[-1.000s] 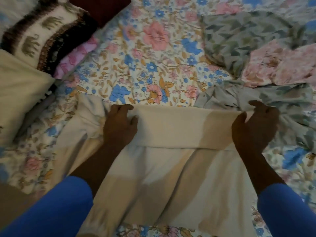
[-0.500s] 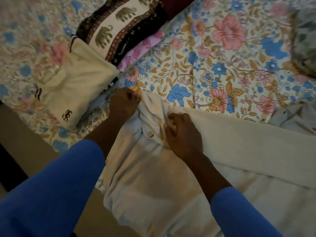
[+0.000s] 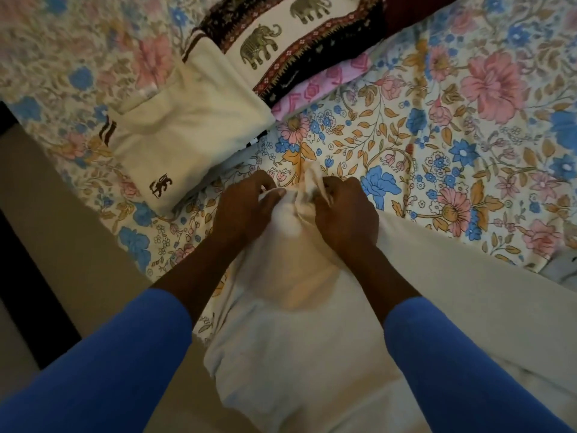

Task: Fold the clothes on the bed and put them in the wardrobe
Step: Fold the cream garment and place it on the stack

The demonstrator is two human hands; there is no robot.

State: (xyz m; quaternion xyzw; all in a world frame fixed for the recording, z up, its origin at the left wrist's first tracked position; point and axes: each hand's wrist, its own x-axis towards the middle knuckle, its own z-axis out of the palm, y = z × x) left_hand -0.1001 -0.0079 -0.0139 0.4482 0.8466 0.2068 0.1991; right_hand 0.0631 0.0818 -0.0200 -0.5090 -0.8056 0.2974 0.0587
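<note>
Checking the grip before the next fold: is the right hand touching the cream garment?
Touching. The head view shows the right hand gripping a bunched corner of the cream garment, with cloth poking out between its curled fingers.

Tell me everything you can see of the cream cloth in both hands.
The cream cloth is plain, soft-looking fabric, creased and unprinted. It lies spread on the floral bedsheet, reaching the bottom and right edges of the view. Its far end is bunched into a tip, gripped by the left hand and the right hand side by side.
</note>
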